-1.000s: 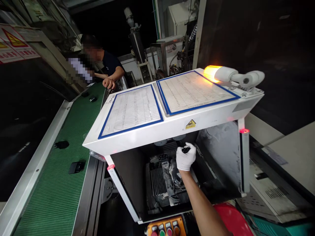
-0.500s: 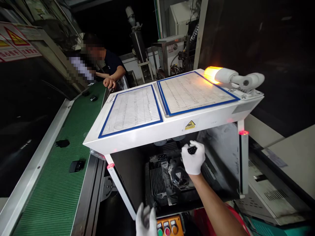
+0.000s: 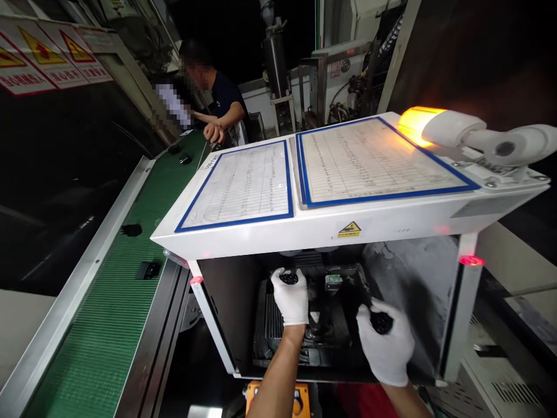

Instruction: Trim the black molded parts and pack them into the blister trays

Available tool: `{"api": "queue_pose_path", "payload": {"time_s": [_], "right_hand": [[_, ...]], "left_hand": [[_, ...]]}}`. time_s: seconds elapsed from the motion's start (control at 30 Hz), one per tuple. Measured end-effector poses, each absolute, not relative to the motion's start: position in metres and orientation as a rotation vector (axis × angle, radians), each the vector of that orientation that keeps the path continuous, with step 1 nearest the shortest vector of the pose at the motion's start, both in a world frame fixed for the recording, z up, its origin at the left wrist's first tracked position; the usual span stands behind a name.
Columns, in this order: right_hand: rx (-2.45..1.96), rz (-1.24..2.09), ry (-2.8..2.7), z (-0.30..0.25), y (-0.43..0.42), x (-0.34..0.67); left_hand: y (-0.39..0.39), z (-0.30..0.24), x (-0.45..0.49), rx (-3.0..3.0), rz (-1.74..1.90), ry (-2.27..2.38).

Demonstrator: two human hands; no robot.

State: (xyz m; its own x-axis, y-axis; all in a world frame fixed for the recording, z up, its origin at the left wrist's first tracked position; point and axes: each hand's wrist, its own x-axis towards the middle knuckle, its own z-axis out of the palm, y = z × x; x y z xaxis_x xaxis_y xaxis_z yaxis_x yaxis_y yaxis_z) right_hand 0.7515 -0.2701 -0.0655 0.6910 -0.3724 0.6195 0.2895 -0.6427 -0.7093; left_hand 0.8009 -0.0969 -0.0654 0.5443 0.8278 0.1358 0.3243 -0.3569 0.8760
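Both my hands wear white gloves and reach into the box-like machine under the white cover. My left hand (image 3: 290, 305) is closed round a small black part (image 3: 289, 279) at the left of the black fixture (image 3: 270, 342); whether that part still touches the fixture I cannot tell. My right hand (image 3: 388, 345) grips another small black rounded part (image 3: 382, 323) near the right inner wall, apart from the fixture. A metallic, greenish seat (image 3: 333, 282) shows bare on the fixture between my hands.
Left of the machine runs a green conveyor belt (image 3: 93, 325) with several black parts, one (image 3: 148, 270) near its right edge. A co-worker (image 3: 226, 98) sits at the far end. An orange button box (image 3: 300, 400) lies below the opening. A lit amber lamp (image 3: 420, 125) tops the cover.
My left hand has risen from below the opening to the black part at the fixture's left. My right hand has moved right and towards me, carrying its black part. The view has shifted.
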Motion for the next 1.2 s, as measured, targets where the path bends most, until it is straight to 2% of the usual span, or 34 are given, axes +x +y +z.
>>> {"api": "queue_pose_path", "payload": {"time_s": [0.53,0.83,0.93,1.03,1.2], "right_hand": [[-1.995,-0.810,0.096,-0.085,-0.292,0.748],[-2.059,-0.761,0.150,-0.090,-0.292,0.743],[-2.049,-0.619,0.263,-0.080,-0.286,0.740],[-2.000,-0.379,0.318,-0.064,-0.275,0.730],[-1.884,0.071,-0.028,-0.039,-0.225,0.698]], "left_hand": [[-0.094,-0.065,0.809,1.871,0.844,0.932],[-0.096,-0.003,0.816,1.876,0.965,0.853],[-0.094,0.004,0.785,1.858,0.910,0.802],[-0.089,-0.011,0.721,1.879,0.705,0.775],[-0.070,-0.056,0.581,1.894,0.428,0.922]]}}
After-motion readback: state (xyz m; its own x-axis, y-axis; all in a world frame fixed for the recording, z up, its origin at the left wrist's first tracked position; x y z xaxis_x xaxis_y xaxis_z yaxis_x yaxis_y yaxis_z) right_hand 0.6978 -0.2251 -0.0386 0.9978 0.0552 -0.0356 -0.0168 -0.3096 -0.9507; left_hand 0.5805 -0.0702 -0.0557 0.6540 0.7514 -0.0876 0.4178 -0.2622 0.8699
